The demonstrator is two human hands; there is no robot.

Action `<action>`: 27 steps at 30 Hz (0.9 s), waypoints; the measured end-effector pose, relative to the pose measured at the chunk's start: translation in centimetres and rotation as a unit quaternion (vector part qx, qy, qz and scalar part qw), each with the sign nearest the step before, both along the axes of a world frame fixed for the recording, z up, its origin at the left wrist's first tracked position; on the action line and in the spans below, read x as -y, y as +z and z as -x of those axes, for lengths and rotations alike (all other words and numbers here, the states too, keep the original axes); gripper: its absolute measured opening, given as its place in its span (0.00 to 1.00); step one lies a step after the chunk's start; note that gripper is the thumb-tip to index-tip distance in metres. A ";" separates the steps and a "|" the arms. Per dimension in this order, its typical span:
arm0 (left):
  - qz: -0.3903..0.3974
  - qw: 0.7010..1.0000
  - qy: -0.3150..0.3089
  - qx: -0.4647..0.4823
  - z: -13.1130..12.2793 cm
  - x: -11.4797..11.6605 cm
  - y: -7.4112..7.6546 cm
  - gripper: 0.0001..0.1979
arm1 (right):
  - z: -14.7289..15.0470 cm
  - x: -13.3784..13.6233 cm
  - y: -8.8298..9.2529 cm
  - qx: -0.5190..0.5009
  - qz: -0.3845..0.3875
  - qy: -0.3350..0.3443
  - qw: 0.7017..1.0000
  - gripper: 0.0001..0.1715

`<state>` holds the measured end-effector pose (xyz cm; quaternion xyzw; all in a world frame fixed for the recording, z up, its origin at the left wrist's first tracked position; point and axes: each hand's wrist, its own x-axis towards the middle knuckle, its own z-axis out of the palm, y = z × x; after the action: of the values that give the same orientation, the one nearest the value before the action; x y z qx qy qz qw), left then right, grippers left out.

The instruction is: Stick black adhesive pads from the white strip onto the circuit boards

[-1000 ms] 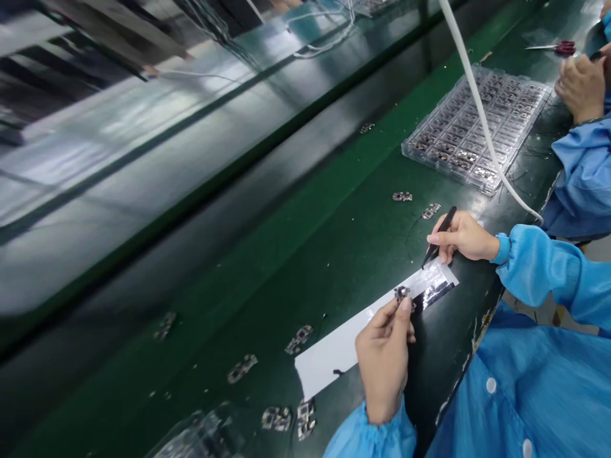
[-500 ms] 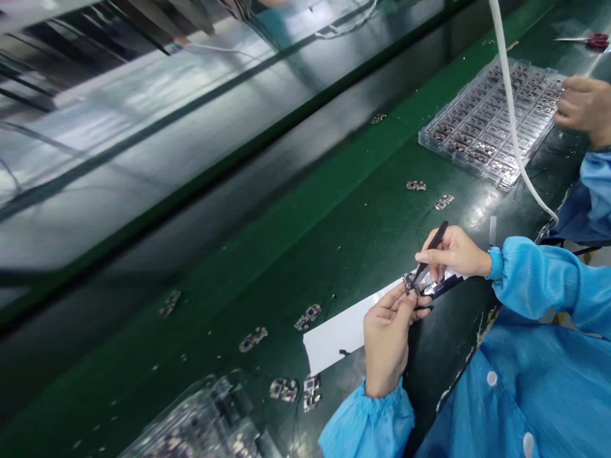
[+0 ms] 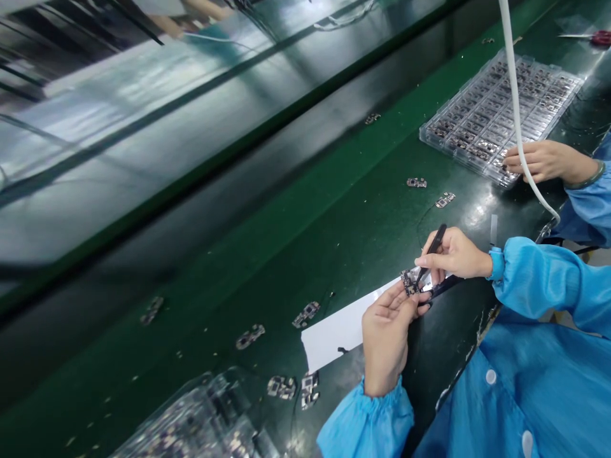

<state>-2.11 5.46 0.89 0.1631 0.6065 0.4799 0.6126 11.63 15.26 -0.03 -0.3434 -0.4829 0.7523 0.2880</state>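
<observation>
Between the fingertips of my left hand (image 3: 389,324) is a small circuit board (image 3: 409,282), tilted up above the bench. My right hand (image 3: 451,253) grips black tweezers (image 3: 433,249) like a pen, and their tips reach down to the board. Whether the tips pinch anything is too small to tell. Under both hands lies a white paper strip (image 3: 334,332), its right part hidden by my fingers. Loose circuit boards lie around: one (image 3: 306,314) just left of the strip's upper edge, another (image 3: 310,390) at its lower left end.
A clear compartment tray (image 3: 470,149) full of boards stands at the upper right, with a co-worker's hand (image 3: 548,160) at its near edge. A second clear tray (image 3: 191,426) is at the bottom left. A white cable (image 3: 514,95) hangs across the right. Red-handled scissors (image 3: 600,39) lie far right.
My hands stay nearly in place; the board shows a little more of its face. The co-worker's hand has come down and left to the tray's near corner. The belt's boards have shifted slightly left.
</observation>
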 end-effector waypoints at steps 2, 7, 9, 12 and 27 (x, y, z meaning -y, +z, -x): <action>0.001 1.000 0.002 0.001 0.0 0.0 0.0 0.22 | 0.0 0.0 0.0 0.001 0.001 -0.001 1.000 0.23; 0.000 1.000 0.006 0.005 0.1 0.1 0.0 0.22 | 0.1 0.1 -0.2 0.000 -0.005 -0.006 1.000 0.23; -0.002 1.000 0.006 0.004 0.1 0.1 0.1 0.22 | 0.1 0.1 -0.2 0.000 -0.006 -0.008 1.000 0.23; -0.003 1.000 0.010 0.003 0.0 0.1 0.0 0.23 | 0.1 0.2 -0.2 -0.001 -0.005 -0.011 1.000 0.24; 0.003 0.999 0.031 0.018 -0.1 -0.2 0.1 0.20 | -0.3 1.1 -0.1 -0.026 -0.109 -0.011 0.994 0.17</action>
<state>-1.98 5.67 0.95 0.1336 0.6013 0.5000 0.6087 11.97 14.16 -0.16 -0.2954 -0.5507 0.7007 0.3442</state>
